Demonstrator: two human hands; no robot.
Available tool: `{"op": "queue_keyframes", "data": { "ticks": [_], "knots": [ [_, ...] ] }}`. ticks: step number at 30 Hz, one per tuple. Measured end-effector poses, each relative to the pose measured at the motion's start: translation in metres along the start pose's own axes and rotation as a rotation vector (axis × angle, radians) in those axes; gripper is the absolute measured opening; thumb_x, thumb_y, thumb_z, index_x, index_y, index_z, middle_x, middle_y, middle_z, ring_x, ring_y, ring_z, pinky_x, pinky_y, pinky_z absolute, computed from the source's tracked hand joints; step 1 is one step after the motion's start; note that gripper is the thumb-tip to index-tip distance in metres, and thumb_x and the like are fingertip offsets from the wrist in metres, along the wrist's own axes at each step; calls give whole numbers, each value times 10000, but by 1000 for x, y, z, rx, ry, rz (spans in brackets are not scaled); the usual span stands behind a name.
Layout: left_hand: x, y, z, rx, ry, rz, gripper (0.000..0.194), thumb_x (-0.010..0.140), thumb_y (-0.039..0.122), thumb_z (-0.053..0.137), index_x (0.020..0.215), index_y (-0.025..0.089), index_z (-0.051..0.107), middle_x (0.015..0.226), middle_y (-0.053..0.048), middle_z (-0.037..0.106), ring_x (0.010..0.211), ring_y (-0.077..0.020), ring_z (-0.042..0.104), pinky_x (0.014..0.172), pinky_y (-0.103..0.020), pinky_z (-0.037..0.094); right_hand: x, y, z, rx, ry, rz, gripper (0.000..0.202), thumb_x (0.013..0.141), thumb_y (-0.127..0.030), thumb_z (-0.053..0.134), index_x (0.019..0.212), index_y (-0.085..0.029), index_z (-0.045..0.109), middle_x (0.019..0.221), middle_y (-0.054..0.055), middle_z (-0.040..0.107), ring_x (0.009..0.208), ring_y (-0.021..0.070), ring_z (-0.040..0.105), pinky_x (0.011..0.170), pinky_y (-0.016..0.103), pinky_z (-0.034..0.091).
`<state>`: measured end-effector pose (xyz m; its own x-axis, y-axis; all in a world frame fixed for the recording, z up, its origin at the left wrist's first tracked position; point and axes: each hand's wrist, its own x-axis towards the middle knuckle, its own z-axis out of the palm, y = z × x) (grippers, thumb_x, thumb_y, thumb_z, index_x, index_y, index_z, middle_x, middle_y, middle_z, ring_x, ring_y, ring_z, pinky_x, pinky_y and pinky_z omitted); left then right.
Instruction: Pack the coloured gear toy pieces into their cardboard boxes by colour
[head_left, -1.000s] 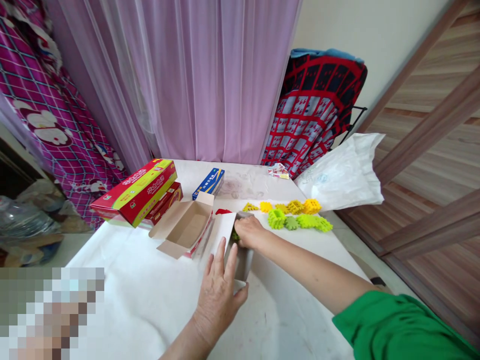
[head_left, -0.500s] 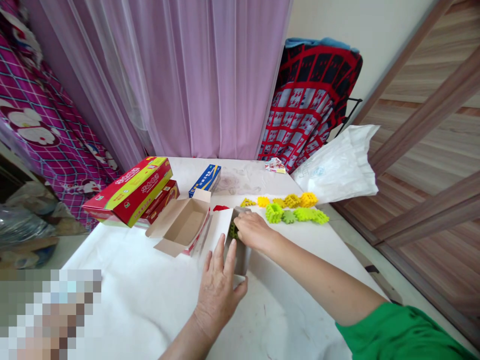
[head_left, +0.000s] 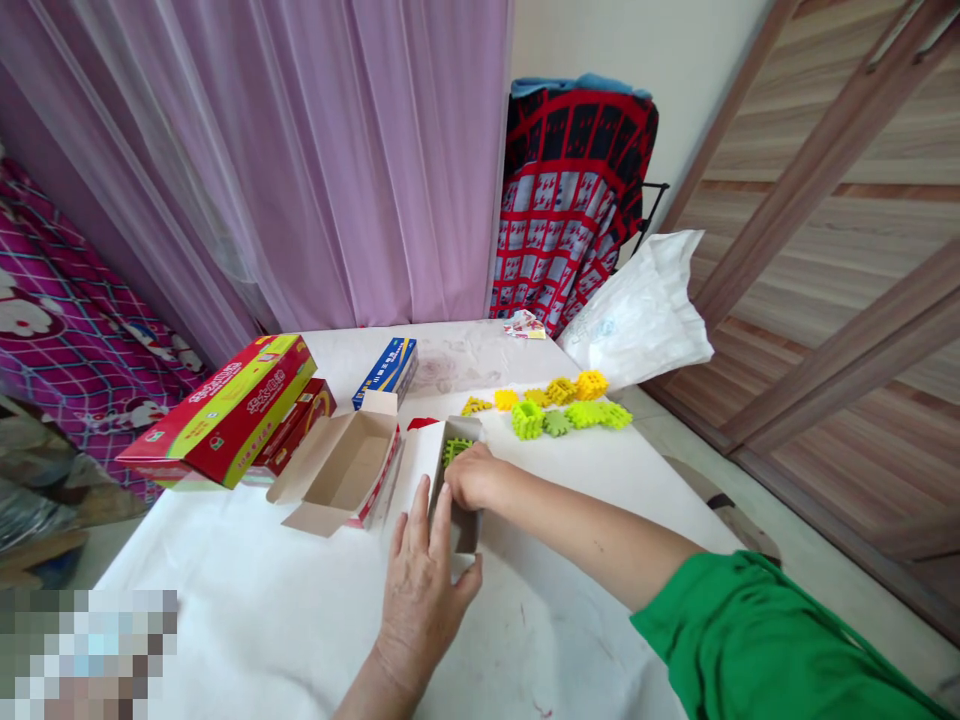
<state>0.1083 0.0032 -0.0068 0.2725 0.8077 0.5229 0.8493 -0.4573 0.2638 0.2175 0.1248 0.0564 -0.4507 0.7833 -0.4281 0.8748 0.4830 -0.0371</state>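
At the white box [head_left: 465,532], works with two hands.
Has right hand [head_left: 472,478] curled inside, cannot tell whether pinching anything; rests left hand [head_left: 422,585], spread, against its near left side. Shows green block [head_left: 454,449] within, toward its far end; lime blocks [head_left: 527,421] and yellow blocks [head_left: 561,390] to its right, open carton [head_left: 358,465] to its left.

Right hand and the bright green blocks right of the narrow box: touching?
Apart. The head view shows white cloth between the right hand, at the narrow box, and the nearest bright green block.
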Motion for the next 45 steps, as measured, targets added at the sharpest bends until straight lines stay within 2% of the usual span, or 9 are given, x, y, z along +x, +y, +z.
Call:
{"op": "queue_keyframes", "data": {
  "ticks": [5, 11, 14, 18, 21, 25, 35, 40, 45],
  "knots": [
    [-1, -1, 0, -13, -7, 4, 830, 803, 252, 562, 1527, 184, 163, 1570, -202, 278, 1380, -342, 408, 1025, -510, 456, 1, -1, -7, -70, -186, 78, 247, 621, -136, 750, 868, -145, 771, 958, 169, 757, 997, 329, 693, 882, 425, 531],
    [-2, -2, 3, -1, -3, -2, 836, 808, 272, 575, 1530, 180, 164, 1576, -198, 264, 1366, -345, 427, 1021, -505, 463, -16, -4, -14, -63, -161, 56, 257, 740, -201, 690, 971, -109, 757, 1043, 202, 734, 1042, 316, 677, 899, 396, 513],
    [-2, -4, 2, 13, 17, 7, 827, 823, 288, 574, 1533, 179, 166, 1566, -195, 291, 1340, -342, 460, 1008, -495, 477, -37, 7, -15, 51, 34, -86, 266, 860, -220, 544, 1014, -146, 749, 1076, 156, 736, 1037, 268, 679, 860, 338, 509],
    [-2, -6, 0, 8, 48, 25, 816, 836, 298, 588, 1534, 193, 180, 1550, -178, 334, 1310, -332, 495, 991, -477, 501, -65, 50, -2, 504, 328, -297, 282, 878, -173, 498, 1028, -205, 735, 963, 28, 767, 908, 155, 695, 806, 237, 484],
    [-3, -5, -1, -15, 81, 26, 805, 853, 287, 591, 1537, 204, 176, 1547, -174, 339, 1308, -327, 501, 978, -458, 521, -75, 92, 15, 755, 514, -122, 253, 866, -170, 496, 948, -186, 736, 844, 8, 760, 766, 128, 682, 732, 224, 480],
    [-9, -1, -5, -30, 66, -17, 790, 875, 277, 581, 1544, 246, 160, 1556, -152, 331, 1304, -321, 512, 903, -421, 576, -68, 124, 33, 737, 677, 160, 247, 840, -161, 516, 959, -182, 732, 910, 36, 754, 802, 156, 673, 751, 260, 482],
    [-41, -18, -18, -21, 119, -64, 878, 806, 243, 630, 1540, 349, 160, 1604, -62, 246, 1279, -366, 532, 878, -501, 606, -1, 100, 44, 446, 528, 243, 451, 785, -286, 658, 1222, -190, 602, 1264, 103, 628, 1134, 221, 593, 942, 292, 441],
    [-44, -20, -16, -29, 87, -68, 864, 813, 250, 625, 1541, 329, 167, 1608, -68, 237, 1319, -358, 492, 891, -485, 599, 19, 88, 35, 386, 483, 332, 429, 858, -424, 571, 1226, -204, 580, 1261, 106, 628, 1140, 228, 598, 903, 308, 465],
    [-43, -17, -14, -13, 76, -52, 831, 843, 247, 603, 1546, 285, 161, 1596, -114, 257, 1340, -349, 468, 932, -478, 571, 39, 86, 25, 361, 405, 444, 361, 846, -355, 592, 1163, -188, 628, 1216, 126, 661, 1127, 253, 615, 870, 331, 488]
  ]
}}
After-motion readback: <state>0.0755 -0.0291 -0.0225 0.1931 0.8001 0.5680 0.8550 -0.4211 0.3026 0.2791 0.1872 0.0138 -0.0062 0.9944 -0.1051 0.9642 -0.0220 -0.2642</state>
